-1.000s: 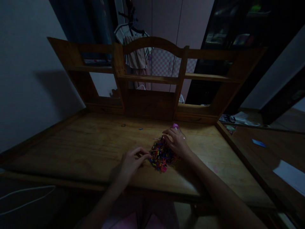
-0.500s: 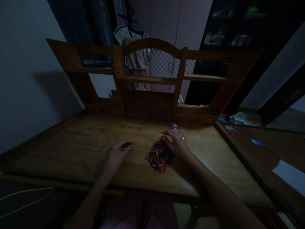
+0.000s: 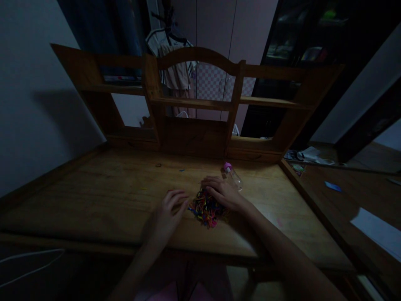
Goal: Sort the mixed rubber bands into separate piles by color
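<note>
- Resting over the back of the pile (image 3: pixel 205 212), the right hand (image 3: pixel 224 194) has its fingers stretched leftward; whether they grip anything underneath cannot be told.
- Left hand (image 3: pixel 167 214): just left of the pile, fingers curved, thumb and forefinger parted, nothing visible between them.
- Pile: colourful, tangled small pieces on the desk (image 3: pixel 103 192), between the hands.
- Bottle (image 3: pixel 236 180): clear, pink-topped, lying just behind the right hand.
- Farther left on the desk: a dark ring (image 3: pixel 158 165), a blue bit (image 3: pixel 182 170) and a yellow bit (image 3: pixel 143 188).
</note>
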The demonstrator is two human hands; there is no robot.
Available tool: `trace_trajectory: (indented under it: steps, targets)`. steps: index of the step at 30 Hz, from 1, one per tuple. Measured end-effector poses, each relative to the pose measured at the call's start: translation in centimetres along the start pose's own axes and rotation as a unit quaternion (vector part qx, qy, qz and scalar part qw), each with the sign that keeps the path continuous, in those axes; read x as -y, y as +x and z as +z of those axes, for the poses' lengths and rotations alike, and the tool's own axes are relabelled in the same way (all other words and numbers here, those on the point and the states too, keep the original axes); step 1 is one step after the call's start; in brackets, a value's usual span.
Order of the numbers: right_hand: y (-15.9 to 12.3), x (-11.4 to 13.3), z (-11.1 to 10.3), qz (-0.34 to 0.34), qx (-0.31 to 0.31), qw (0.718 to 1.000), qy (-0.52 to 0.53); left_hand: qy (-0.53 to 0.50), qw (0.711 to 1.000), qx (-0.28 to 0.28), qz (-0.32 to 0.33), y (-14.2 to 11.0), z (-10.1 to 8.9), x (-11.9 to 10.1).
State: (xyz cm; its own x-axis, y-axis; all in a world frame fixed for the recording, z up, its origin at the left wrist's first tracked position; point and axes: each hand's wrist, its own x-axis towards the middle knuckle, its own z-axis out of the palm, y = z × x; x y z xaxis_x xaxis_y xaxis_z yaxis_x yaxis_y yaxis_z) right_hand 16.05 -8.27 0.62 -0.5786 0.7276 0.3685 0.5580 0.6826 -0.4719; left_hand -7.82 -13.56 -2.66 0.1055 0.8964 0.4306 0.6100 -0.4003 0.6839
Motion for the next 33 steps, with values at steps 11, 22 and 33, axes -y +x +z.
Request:
trace_trajectory:
  steps: [11,22,33]
  targets:
    - [0.4,0.4,0.0,0.058,-0.007,0.998,0.02,-0.073,0.997,0.023,-0.033,0.1,-0.3,0.5]
    - [0.1,0.5,-1.3,0.143,-0.043,0.988,0.035,-0.079,0.995,0.035,-0.047,-0.1,-0.3,0.6]
    - [0.9,-0.3,-0.2,0.086,-0.105,0.983,0.127,-0.101,0.987,0.12,-0.038,4.8,0.8,-1.2]
